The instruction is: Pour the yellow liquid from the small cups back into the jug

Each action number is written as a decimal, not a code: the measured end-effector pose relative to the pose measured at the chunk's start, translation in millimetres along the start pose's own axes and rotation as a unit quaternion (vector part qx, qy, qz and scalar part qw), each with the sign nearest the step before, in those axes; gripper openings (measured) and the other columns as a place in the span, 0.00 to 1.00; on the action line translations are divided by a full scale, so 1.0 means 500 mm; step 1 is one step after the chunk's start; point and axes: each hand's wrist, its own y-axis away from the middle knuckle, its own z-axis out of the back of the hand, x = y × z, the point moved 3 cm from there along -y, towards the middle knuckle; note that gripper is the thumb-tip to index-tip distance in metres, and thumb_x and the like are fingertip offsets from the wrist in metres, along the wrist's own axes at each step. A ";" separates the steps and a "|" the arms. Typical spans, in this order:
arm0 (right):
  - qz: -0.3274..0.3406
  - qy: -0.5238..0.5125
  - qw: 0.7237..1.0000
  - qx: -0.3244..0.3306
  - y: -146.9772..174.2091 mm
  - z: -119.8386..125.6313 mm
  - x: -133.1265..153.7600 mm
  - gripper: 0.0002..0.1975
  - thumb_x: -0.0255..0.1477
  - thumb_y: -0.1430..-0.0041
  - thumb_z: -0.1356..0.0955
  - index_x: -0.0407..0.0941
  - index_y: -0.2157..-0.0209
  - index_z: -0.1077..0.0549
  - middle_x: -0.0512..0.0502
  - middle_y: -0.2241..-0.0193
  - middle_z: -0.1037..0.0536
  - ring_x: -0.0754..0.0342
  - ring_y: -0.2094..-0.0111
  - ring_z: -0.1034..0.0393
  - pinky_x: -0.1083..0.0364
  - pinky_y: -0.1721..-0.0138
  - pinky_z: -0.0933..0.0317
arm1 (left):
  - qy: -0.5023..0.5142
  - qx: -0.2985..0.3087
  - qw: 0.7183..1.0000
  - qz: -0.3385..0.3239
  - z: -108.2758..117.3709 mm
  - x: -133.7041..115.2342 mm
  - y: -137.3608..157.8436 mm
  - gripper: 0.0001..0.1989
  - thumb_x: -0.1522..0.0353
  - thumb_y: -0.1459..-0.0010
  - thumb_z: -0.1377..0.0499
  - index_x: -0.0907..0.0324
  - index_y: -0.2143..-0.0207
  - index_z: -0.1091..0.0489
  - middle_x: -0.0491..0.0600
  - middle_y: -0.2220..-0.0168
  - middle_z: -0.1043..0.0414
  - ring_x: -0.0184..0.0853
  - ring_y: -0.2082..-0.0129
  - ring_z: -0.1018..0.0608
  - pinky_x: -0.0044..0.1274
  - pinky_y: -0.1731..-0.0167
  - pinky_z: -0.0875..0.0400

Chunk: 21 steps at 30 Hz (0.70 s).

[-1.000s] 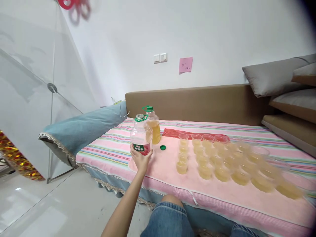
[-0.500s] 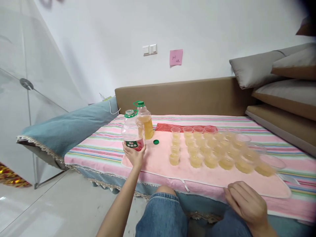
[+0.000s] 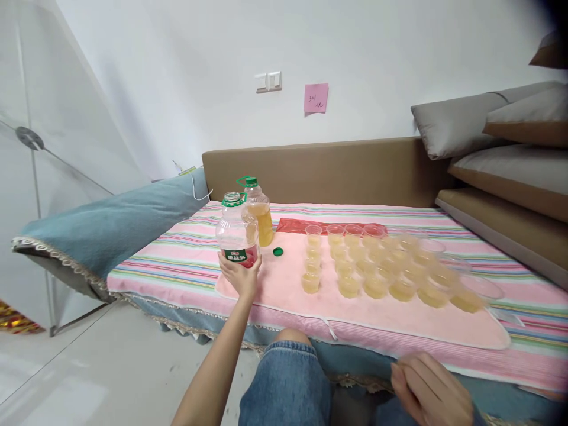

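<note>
Steadying, it seems, the uncapped clear plastic bottle (image 3: 236,228) beside the capped plastic bottle of yellow liquid (image 3: 265,225), the left hand (image 3: 239,276) wraps it, the right hand (image 3: 429,387) curls fist-like, and lifting would call for keeping it upright.

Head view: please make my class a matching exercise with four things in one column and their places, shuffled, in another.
1. Uncapped clear plastic bottle
2. Round green plastic cap
3. Square pink paper note
4. Capped clear plastic bottle of yellow liquid

A. Stuck on the white wall
B. Just behind the other bottle
C. In the left hand
D. Lying on the plain pink cloth

Pairs: 1-C, 2-D, 3-A, 4-B
</note>
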 end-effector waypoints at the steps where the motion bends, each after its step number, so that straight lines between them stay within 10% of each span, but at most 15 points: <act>1: 0.008 -0.010 1.000 0.003 -0.018 -0.017 0.001 0.09 0.18 0.35 0.34 0.43 0.69 0.33 0.48 0.75 0.30 0.55 0.72 0.36 0.55 0.66 0.42 | 0.000 0.001 1.000 -0.002 0.001 0.000 0.001 0.63 0.54 0.56 0.29 0.66 0.31 0.64 0.73 0.33 0.51 0.58 0.31 0.46 0.47 0.35 0.48; 8: 0.106 -0.111 0.983 0.102 -0.202 -0.187 0.064 0.17 0.23 0.32 0.37 0.43 0.78 0.35 0.49 0.80 0.36 0.55 0.75 0.41 0.54 0.73 0.51 | -0.013 0.004 1.000 -0.003 0.003 0.007 0.008 0.63 0.52 0.56 0.29 0.69 0.32 0.64 0.75 0.33 0.51 0.59 0.31 0.46 0.47 0.35 0.47; 11: -0.018 -0.060 0.930 0.361 -0.300 -0.325 0.074 0.13 0.27 0.30 0.37 0.42 0.69 0.27 0.43 0.70 0.27 0.51 0.64 0.32 0.54 0.63 0.40 | -0.022 0.008 1.000 -0.003 0.004 0.011 0.012 0.61 0.51 0.54 0.31 0.72 0.32 0.62 0.76 0.34 0.50 0.61 0.32 0.44 0.47 0.36 0.46; 21: -0.118 -0.034 0.818 0.562 -0.398 -0.653 -0.018 0.17 0.34 0.31 0.32 0.41 0.45 0.31 0.40 0.48 0.30 0.48 0.51 0.30 0.45 0.50 0.31 | -0.042 -0.003 0.999 -0.007 -0.001 0.032 0.020 0.59 0.50 0.52 0.33 0.70 0.32 0.62 0.76 0.37 0.45 0.62 0.35 0.39 0.50 0.39 0.41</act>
